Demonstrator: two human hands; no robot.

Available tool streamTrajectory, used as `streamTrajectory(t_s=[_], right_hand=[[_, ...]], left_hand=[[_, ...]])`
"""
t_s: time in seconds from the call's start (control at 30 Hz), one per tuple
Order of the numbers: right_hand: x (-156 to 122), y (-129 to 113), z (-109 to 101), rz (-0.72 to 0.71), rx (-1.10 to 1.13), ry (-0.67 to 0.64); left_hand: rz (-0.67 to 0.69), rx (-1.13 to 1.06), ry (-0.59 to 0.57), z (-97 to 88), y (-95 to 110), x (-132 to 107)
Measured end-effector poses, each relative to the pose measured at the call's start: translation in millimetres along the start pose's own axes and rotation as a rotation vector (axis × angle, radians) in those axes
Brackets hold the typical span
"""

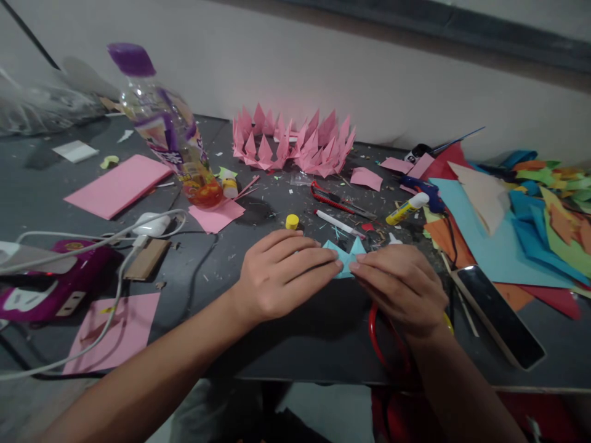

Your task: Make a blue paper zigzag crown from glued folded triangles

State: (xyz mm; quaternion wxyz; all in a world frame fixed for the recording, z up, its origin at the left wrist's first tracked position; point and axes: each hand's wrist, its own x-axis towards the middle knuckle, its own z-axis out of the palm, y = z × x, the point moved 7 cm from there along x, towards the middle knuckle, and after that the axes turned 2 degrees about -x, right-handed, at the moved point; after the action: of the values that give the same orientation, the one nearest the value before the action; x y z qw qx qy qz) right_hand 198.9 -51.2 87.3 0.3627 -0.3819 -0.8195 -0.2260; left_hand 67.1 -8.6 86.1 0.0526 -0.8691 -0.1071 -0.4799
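My left hand (281, 274) and my right hand (399, 286) lie side by side on the dark table (295, 344), fingertips meeting on a small light-blue folded paper piece (345, 252) with pointed tips. Both hands press the piece flat against the table, fingers together. Red scissors handles (378, 344) show under my right wrist. A pink folded-paper crown of spikes (292, 143) stands at the back centre.
A tilted plastic bottle with a purple cap (166, 129) stands left of centre. Pink sheets (117, 184), a glue stick (407, 209), a red cutter (339, 202), a pen (339, 224) and a yellow cap (292, 221) lie around. Coloured paper scraps (530, 227) and a phone (501, 317) sit right; cables (92, 246) left.
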Motion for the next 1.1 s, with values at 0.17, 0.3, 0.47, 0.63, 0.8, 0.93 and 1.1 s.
streamTrajectory(t_s=[0.17,0.3,0.47,0.63,0.8,0.93,1.1], right_hand=[[-0.9,-2.9,-2.0,-0.035,-0.033,0.027],[-1.7,-2.1,-3.0,-0.035,-0.074,0.028],[-2.0,-2.3,-2.1,-0.031,-0.072,0.011],[-3.2,-2.6,-1.9,-0.031,-0.060,0.022],[-1.3,-4.8,-3.3,-0.046,-0.063,0.019],[1.1,-2.5,-4.4,-0.016,-0.014,0.067],[-10.1,28.7,-9.8,0.305,0.152,0.372]], left_hand=[[0.027,0.026,0.016,-3.3,3.4,2.1],[0.057,0.030,0.057,-6.1,5.7,3.4],[0.019,0.022,0.047,-4.1,4.2,1.4],[0.035,0.018,0.036,-4.9,5.5,2.5],[0.084,0.045,0.073,-7.6,9.0,4.0],[-0.059,0.013,0.123,-7.3,0.9,3.9],[-0.596,-0.240,0.297,-9.0,-43.1,-6.9]])
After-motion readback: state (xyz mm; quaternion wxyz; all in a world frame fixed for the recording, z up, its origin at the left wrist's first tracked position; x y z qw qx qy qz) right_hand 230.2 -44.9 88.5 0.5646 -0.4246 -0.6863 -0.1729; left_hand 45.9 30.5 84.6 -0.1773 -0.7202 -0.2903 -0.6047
